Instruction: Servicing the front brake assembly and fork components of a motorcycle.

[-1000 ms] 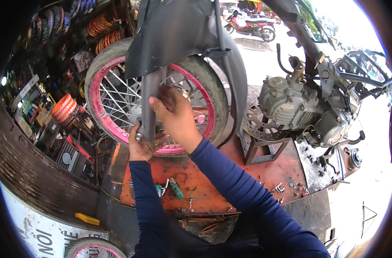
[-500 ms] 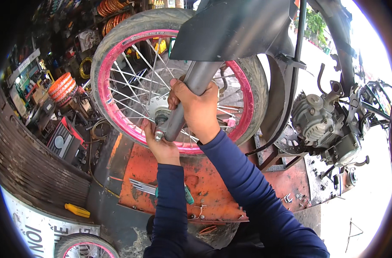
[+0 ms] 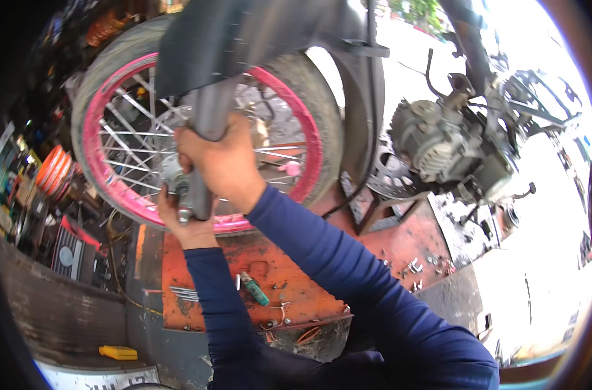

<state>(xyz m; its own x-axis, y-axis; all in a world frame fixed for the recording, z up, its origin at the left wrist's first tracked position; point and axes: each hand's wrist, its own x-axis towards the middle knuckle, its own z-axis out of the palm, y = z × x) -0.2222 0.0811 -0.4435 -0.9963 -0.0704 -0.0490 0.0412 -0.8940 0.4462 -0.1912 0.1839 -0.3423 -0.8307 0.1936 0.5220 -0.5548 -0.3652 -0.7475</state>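
My right hand (image 3: 223,162) is wrapped round the grey fork leg (image 3: 215,107) of a motorcycle. Below it, my left hand (image 3: 187,227) cups the foot of that leg, thumb and fingers closed about the wheel axle (image 3: 184,214), whose end pokes out there; some of its fingers are hidden. Behind both hands stands the spoked front wheel with its pink rim (image 3: 314,140) and dark tyre (image 3: 328,104). The hub (image 3: 170,170) sits beside the fork foot. A black fender (image 3: 198,49), smeared by motion, covers the upper part of the leg.
An orange metal work platform (image 3: 335,260) lies below, bearing a green-handled tool (image 3: 254,289), several metal rods (image 3: 184,294) and loose bolts. To the right are a grey engine (image 3: 432,136) and the bike frame. A yellow bottle (image 3: 118,352) lies at lower left, by a ribbed shutter (image 3: 62,299).
The view has swung, so the whole scene sits further left. Both hands keep their hold at the fork leg and axle. The green-handled tool now shows clear of my left sleeve.
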